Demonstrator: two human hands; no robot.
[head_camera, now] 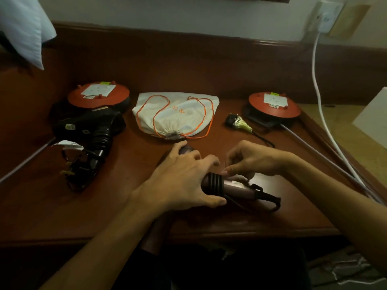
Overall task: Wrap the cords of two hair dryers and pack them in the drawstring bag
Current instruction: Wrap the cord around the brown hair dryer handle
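Note:
A pink-brown hair dryer (236,188) lies on the wooden table (134,185) in front of me, with several turns of black cord (214,183) wound round its handle. My left hand (184,178) grips the dryer's body. My right hand (249,160) pinches the cord just above the handle. The cord's plug (237,120) lies further back on the right. A black hair dryer (92,128) rests at the left, its cord bundled beside its handle. The white drawstring bag (176,114) with orange strings lies flat at the back centre, its mouth pulled closed.
Two red round discs (98,95) (274,107) stand at the back left and right. A white cable (320,97) hangs from a wall socket (328,17) at the right. A white pillow (25,28) hangs over the upper left.

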